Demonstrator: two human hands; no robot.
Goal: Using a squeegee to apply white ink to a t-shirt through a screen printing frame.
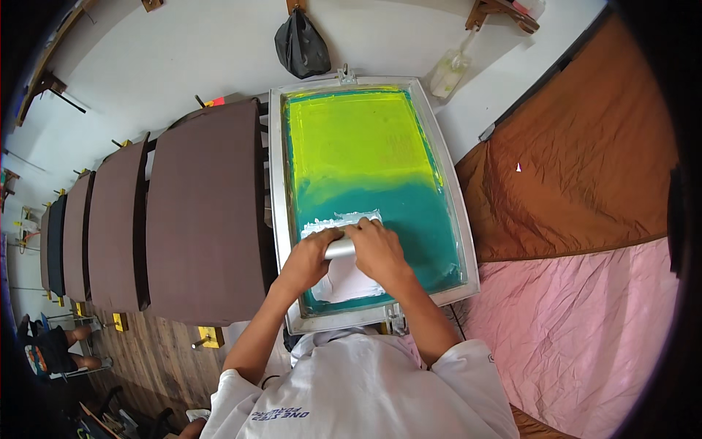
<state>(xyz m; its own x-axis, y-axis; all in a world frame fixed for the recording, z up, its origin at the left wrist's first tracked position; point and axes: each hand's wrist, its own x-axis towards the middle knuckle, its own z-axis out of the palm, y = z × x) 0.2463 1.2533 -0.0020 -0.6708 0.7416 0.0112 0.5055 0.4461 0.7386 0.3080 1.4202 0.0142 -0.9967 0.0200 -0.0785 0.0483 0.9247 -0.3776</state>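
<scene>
Squeegee [341, 249], its bar gripped by the curled fingers of the left hand [308, 257] and right hand [377, 252]. It is probably stiff and fairly light, slippery if smeared; best held near both ends. It sits against white ink [327, 222] on the screen's [358, 135] near-left part, inside the frame [278, 161].

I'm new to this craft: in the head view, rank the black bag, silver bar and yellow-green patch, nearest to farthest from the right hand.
1. Silver bar: held in the right hand.
2. Yellow-green patch: ahead, in the frame's far half.
3. Black bag: hanging beyond the frame, toward the left.
</scene>
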